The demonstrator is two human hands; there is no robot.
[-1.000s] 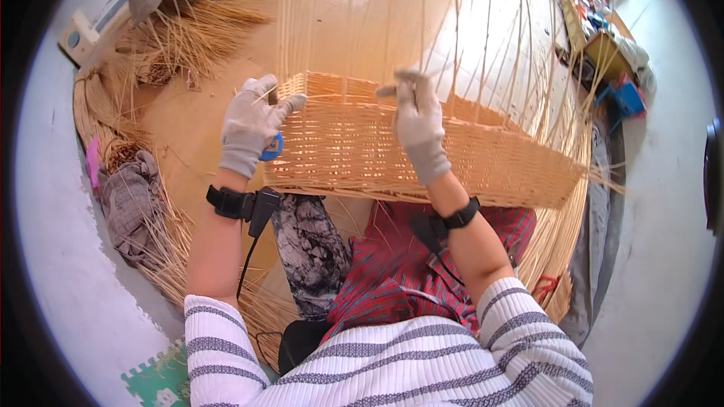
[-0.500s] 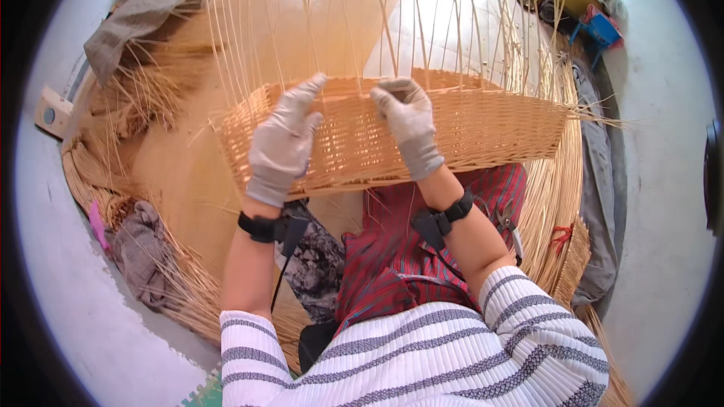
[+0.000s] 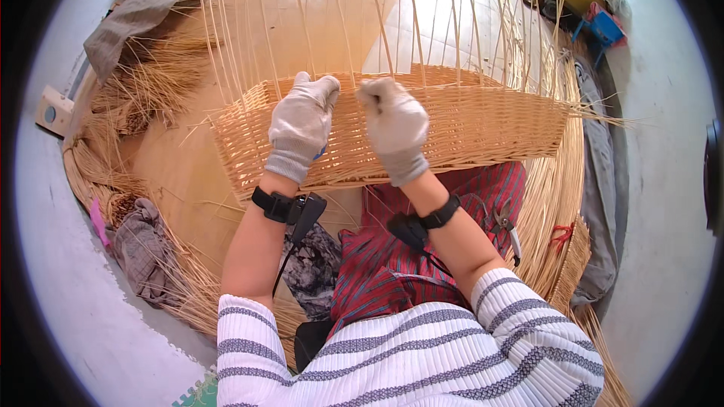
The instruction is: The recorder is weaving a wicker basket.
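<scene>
A long, half-woven wicker basket (image 3: 483,124) lies across my lap, with tall upright stakes (image 3: 416,22) rising from its rim. My left hand (image 3: 302,124), in a pale work glove, is closed on the basket's near rim, its fingertips folded over the top edge. A little to the right, my gloved right hand (image 3: 396,124) is slightly blurred, its fingers curled together at the same rim. Whatever those right fingers hold is hidden. The two hands are a short way apart, both in front of the woven wall.
Long bundles of cane (image 3: 547,203) lie to my right, near pruning shears (image 3: 505,218) on the red striped cloth (image 3: 422,256). More cane (image 3: 162,75) is heaped at the left beside a grey cloth (image 3: 143,22). A blue stool (image 3: 603,28) stands at the far right.
My left hand has shifted right along the rim, and its fingers have closed. My right hand has moved slightly left and turned, its fingers curling tighter.
</scene>
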